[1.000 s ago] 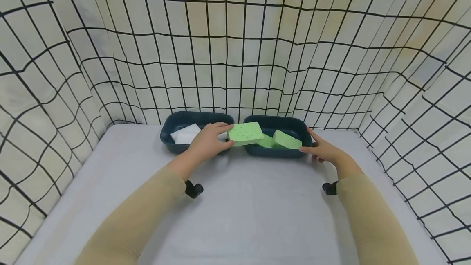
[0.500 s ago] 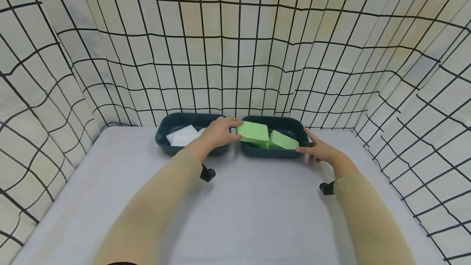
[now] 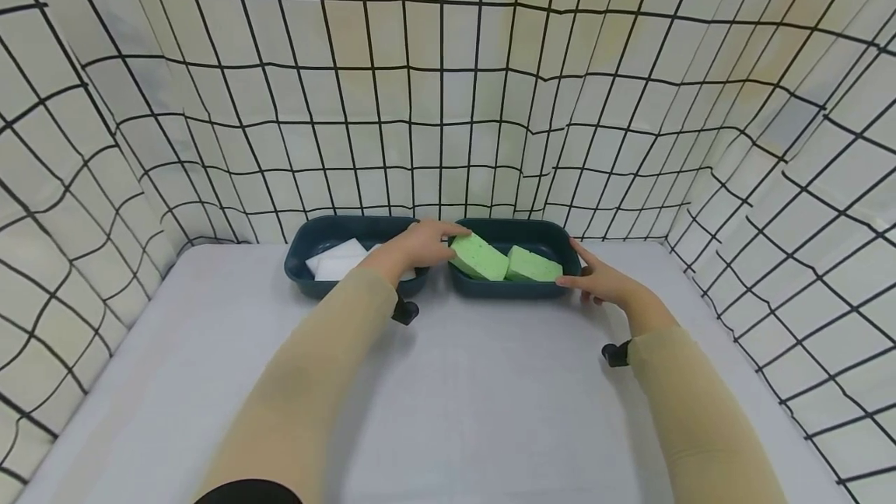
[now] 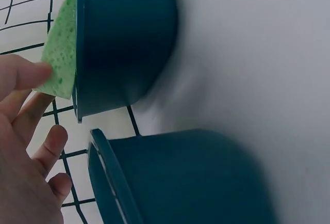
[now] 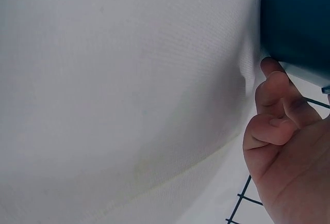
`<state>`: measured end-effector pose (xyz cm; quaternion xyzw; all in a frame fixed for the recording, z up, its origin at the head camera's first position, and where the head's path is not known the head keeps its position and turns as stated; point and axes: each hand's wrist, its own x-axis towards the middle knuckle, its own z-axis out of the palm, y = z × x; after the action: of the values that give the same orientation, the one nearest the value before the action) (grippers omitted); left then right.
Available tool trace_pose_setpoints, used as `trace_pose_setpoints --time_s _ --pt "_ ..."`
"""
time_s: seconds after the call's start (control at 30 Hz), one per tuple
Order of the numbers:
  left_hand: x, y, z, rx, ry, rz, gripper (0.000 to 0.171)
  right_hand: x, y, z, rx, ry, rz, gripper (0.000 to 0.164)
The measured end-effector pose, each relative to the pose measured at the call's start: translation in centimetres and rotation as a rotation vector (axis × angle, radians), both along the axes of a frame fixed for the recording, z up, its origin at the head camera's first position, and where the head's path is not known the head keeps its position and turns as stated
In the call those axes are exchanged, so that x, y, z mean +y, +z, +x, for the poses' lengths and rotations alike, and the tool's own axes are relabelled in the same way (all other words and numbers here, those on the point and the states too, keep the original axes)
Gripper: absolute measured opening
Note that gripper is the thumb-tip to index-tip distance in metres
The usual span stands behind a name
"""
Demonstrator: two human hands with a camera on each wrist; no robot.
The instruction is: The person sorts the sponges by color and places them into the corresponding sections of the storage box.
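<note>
My left hand (image 3: 423, 243) pinches the end of a speckled green sponge (image 3: 481, 257), which lies tilted inside the left part of the right dark teal bin (image 3: 504, 291). In the left wrist view, thumb and finger hold one corner of the sponge (image 4: 62, 53) at the bin's rim, while the other fingers bend below. Another green sponge (image 3: 533, 264) leans beside it in the same bin. My right hand (image 3: 602, 282) holds that bin's right end, thumb at the front rim. Its other fingers are curled by the bin's wall (image 5: 299, 22) in the right wrist view.
A matching left bin (image 3: 297, 274) holds white blocks (image 3: 339, 263), partly hidden by my left hand. Both bins stand side by side on a white-covered table (image 3: 476, 395). Black wire grid (image 3: 420, 123) with pale cloth behind it rises at the back and sides.
My left hand has carried the green sponge rightward from between the bins and lowered it into the right bin. The right hand keeps its hold on the bin; the head view has shifted slightly.
</note>
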<state>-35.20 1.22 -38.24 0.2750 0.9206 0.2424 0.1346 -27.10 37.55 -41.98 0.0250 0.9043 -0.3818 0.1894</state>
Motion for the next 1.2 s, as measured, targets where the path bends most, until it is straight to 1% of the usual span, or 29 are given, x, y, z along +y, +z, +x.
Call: trace_pose_setpoints --time_s 0.17,0.3,0.4,0.5,0.63,0.77,1.0,1.1,1.2 --pt "0.6 0.1 -0.5 -0.005 -0.007 -0.039 0.062 -0.5 -0.1 -0.2 0.002 0.005 0.001 0.105" --pt "1.2 0.1 -0.6 0.005 0.024 -0.080 0.067 -0.9 -0.2 -0.3 0.002 0.001 -0.004 0.103" --pt "1.5 0.2 -0.6 0.048 0.049 -0.119 0.067 -1.1 -0.3 -0.4 0.002 0.005 0.000 0.103" --pt "1.7 0.2 -0.7 0.110 0.056 -0.151 0.064 -1.1 -0.2 -0.5 0.004 0.007 0.011 0.103" --pt "1.7 0.1 -0.5 0.171 0.074 -0.157 0.053 -1.1 -0.3 -0.6 0.002 0.013 0.017 0.105" --pt "1.5 -0.1 -0.2 0.225 0.079 -0.173 0.045 -1.5 -0.3 -0.7 -0.008 0.026 0.008 0.108" --pt "0.8 -0.1 -0.3 0.242 0.083 -0.180 0.044 -1.9 -0.2 -1.3 0.001 0.041 0.026 0.106" --pt "0.4 0.0 -0.4 0.246 0.086 -0.183 0.045 -1.8 -0.3 -1.5 0.004 0.043 0.031 0.107" --pt "0.3 0.1 -0.2 0.244 0.086 -0.172 0.045 -1.6 -0.4 -1.7 0.009 0.054 0.047 0.108"
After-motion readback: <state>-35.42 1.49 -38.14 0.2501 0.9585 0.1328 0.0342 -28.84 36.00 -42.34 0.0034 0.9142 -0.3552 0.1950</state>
